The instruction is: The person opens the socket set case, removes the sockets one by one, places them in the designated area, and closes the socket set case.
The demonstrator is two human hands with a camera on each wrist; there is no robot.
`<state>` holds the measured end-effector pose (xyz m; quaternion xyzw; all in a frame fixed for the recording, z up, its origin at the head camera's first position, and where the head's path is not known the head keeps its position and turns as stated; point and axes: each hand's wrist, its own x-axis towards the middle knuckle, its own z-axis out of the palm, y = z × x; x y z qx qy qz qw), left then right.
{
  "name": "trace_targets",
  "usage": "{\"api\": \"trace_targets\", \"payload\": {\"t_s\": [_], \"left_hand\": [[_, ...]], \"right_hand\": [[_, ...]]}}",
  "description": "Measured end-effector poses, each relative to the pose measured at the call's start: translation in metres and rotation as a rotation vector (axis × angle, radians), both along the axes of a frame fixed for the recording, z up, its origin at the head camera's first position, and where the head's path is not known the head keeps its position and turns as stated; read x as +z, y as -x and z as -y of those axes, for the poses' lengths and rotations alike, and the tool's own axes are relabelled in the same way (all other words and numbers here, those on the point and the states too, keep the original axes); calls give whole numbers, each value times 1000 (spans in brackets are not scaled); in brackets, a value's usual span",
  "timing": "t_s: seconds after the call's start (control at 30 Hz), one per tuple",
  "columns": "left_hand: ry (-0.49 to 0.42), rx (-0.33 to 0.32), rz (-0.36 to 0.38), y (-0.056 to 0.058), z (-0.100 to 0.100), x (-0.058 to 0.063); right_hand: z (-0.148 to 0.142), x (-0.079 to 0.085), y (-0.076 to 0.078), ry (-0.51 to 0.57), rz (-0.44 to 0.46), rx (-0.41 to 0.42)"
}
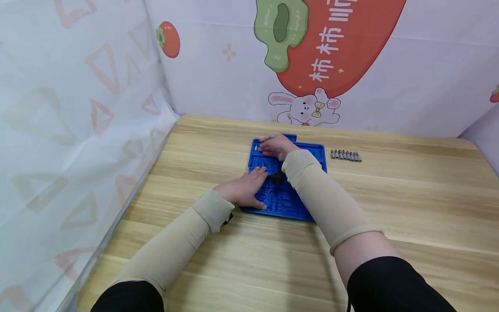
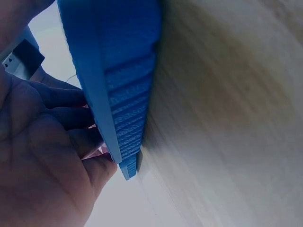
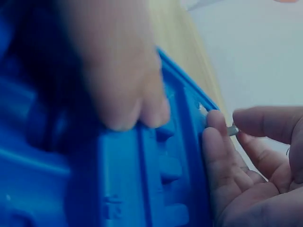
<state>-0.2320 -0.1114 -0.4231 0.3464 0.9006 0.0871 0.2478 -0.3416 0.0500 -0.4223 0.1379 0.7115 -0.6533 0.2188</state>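
Observation:
A blue moulded plastic tool case tray (image 1: pixel 288 210) lies on the table in front of me. My left hand (image 1: pixel 249 188) rests on its left part, fingers straight and thumb spread near the front edge. In the left wrist view this hand (image 2: pixel 42 137) is beside the ribbed side wall of the tray (image 2: pixel 123 71). Over the tray's far left part, my right hand (image 1: pixel 277 145) pinches a small silver bit (image 3: pixel 232 130) between thumb and fingers. Another small silver bit (image 1: pixel 256 147) shows in the far left slot. Blurred left fingertips (image 3: pixel 125 116) touch the tray in the right wrist view.
Several screwdriver bits (image 1: pixel 346 155) stand in a row on the wooden table (image 1: pixel 409 195), right of the tray. A dark device (image 1: pixel 277 177) sits under my right wrist. Printed white cloth (image 1: pixel 218 78) hangs along the table's back and left sides.

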Motion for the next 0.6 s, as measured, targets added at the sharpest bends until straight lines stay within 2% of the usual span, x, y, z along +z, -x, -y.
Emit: {"api": "trace_targets", "payload": {"t_s": [0.33, 0.6], "left_hand": [[0, -4, 4, 0, 0, 1], [-9, 5, 2, -1, 2, 2]], "right_hand": [[-1, -6, -4, -7, -53, -48], [-6, -12, -3, 195, -54, -109]]}}
